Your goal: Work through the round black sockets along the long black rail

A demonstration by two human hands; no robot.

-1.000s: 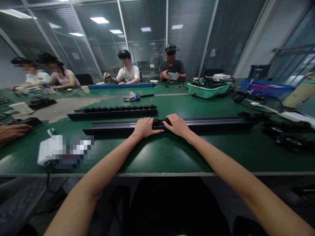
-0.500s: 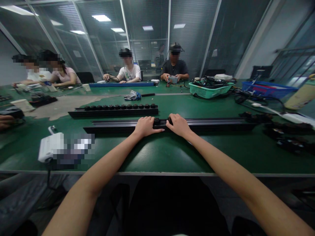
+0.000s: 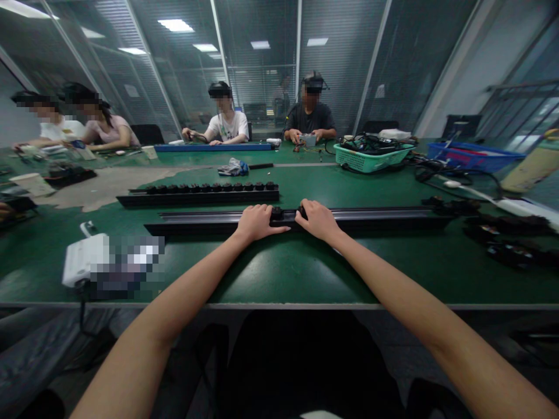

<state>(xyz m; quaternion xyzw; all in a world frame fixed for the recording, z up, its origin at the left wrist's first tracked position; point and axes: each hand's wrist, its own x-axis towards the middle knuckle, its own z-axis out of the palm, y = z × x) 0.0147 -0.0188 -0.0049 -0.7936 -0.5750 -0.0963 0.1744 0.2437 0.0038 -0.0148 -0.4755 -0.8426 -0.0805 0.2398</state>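
A long black rail (image 3: pixel 384 222) with a shiny grey channel lies across the table in front of me. My left hand (image 3: pixel 257 223) is wrapped over its middle, fingers on the far side and thumb stretched along the near side. Beside those fingers a small black block (image 3: pixel 276 212) sits in the channel. Just to the right, my right hand (image 3: pixel 318 220) is closed on another small black part (image 3: pixel 301 210), mostly hidden by the fingers, at the rail. Farther back lies a second black rail (image 3: pixel 196 199) carrying a row of round black pieces (image 3: pixel 218 187).
Loose black parts (image 3: pixel 510 250) lie at the right. A green basket (image 3: pixel 371 160) of cables and a blue tray (image 3: pixel 471 158) stand farther back. At left sits a white device (image 3: pixel 85 259). Gloves (image 3: pixel 233 167) lie mid-table. Several people sit across the green table (image 3: pixel 279 273).
The view has shifted slightly, moving the table's things a little left and up in the picture. Both hands keep their places on the rail.
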